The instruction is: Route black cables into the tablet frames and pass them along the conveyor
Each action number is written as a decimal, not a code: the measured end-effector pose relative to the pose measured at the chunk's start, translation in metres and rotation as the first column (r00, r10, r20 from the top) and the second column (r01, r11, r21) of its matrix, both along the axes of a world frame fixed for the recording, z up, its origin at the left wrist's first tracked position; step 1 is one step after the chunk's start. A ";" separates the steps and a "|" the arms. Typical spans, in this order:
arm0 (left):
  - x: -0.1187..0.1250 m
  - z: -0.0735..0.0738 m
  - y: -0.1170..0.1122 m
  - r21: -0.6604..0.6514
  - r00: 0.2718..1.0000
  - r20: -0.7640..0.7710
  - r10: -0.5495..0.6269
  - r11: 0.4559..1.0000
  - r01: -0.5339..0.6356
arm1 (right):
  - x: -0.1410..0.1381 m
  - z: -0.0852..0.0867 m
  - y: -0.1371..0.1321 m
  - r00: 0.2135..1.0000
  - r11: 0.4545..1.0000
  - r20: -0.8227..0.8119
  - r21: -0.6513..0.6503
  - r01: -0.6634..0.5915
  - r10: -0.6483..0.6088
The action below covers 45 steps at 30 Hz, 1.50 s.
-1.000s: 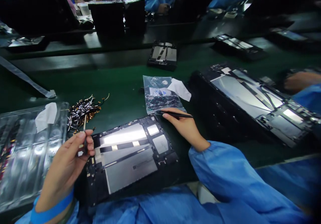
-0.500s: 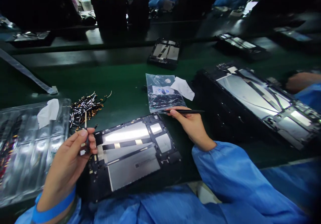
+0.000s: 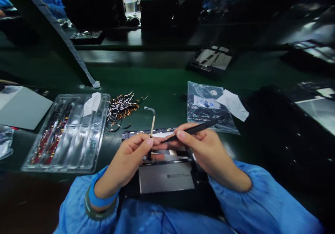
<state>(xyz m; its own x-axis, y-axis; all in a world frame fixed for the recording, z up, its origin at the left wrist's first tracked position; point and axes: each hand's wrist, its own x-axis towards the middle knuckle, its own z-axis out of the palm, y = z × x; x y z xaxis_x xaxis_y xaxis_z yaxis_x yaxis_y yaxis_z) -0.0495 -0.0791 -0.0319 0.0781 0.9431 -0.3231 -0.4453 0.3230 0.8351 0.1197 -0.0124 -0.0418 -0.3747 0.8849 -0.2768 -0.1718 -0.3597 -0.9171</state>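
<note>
Between thumb and fingers, my left hand (image 3: 133,157) pinches a thin flex cable (image 3: 153,122) whose bent end points up. My right hand (image 3: 206,150) grips black tweezers (image 3: 192,131), their tips beside the fingers of my left hand. Whether the tips touch the cable I cannot tell. Both hands are above an opened tablet housing (image 3: 167,178) with bare metal plates, its upper part partly hidden by my fingers. A heap of small flex cables (image 3: 121,108) lies beyond my left hand. A clear plastic bag (image 3: 204,104) with a label lies past my right hand.
At the left sits a clear compartmented tray (image 3: 86,157) holding rows of small parts, beside a grey box (image 3: 24,106). White paper (image 3: 232,104) overlaps the bag. Another opened device (image 3: 211,59) lies farther back. A taped post (image 3: 60,35) rises at left. Dark stacked devices stand right.
My view has turned left. My right hand with the tweezers has come in from the housing's far right corner to my left hand. The cable now stands raised over the housing.
</note>
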 end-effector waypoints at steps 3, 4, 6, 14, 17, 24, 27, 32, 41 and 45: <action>-0.003 -0.003 -0.003 -0.012 0.999 0.023 0.039 0.999 -0.038 | -0.003 -0.002 0.003 1.000 0.995 -0.013 -0.102 0.001 -0.002; -0.004 -0.003 -0.003 -0.020 0.999 0.027 0.044 0.999 -0.043 | -0.004 -0.002 0.003 1.000 0.992 -0.022 -0.124 -0.008 0.005; -0.005 -0.005 -0.003 -0.028 0.998 0.027 0.051 0.998 -0.051 | -0.005 -0.002 0.004 0.999 0.988 -0.039 -0.154 -0.027 0.022; -0.005 -0.006 -0.003 -0.036 0.999 -0.028 0.041 0.998 -0.042 | -0.005 -0.003 0.007 0.999 0.981 -0.039 -0.188 -0.040 0.033; -0.008 -0.007 -0.004 -0.045 0.994 -0.067 0.090 0.995 -0.094 | -0.005 -0.007 0.011 0.999 0.997 0.032 -0.070 0.029 -0.027; -0.013 -0.014 -0.003 0.008 0.983 -0.128 0.131 0.991 -0.131 | -0.008 -0.022 0.017 0.945 0.969 0.308 0.245 0.034 -0.111; -0.013 -0.016 -0.003 0.012 0.982 -0.146 0.123 0.992 -0.123 | -0.008 -0.025 0.017 0.912 0.949 0.389 0.315 -0.001 -0.128; -0.013 -0.018 -0.003 0.016 0.982 -0.163 0.091 0.996 -0.090 | -0.007 -0.028 0.018 0.872 0.920 0.460 0.391 -0.030 -0.166; -0.010 -0.022 -0.004 0.067 0.966 -0.251 0.066 0.997 -0.050 | -0.005 -0.026 0.012 0.837 0.797 0.451 0.603 -0.028 -0.311; -0.007 -0.021 -0.004 0.091 0.920 -0.391 0.037 0.996 -0.002 | -0.003 -0.014 0.005 0.918 0.572 0.254 0.820 -0.036 -0.305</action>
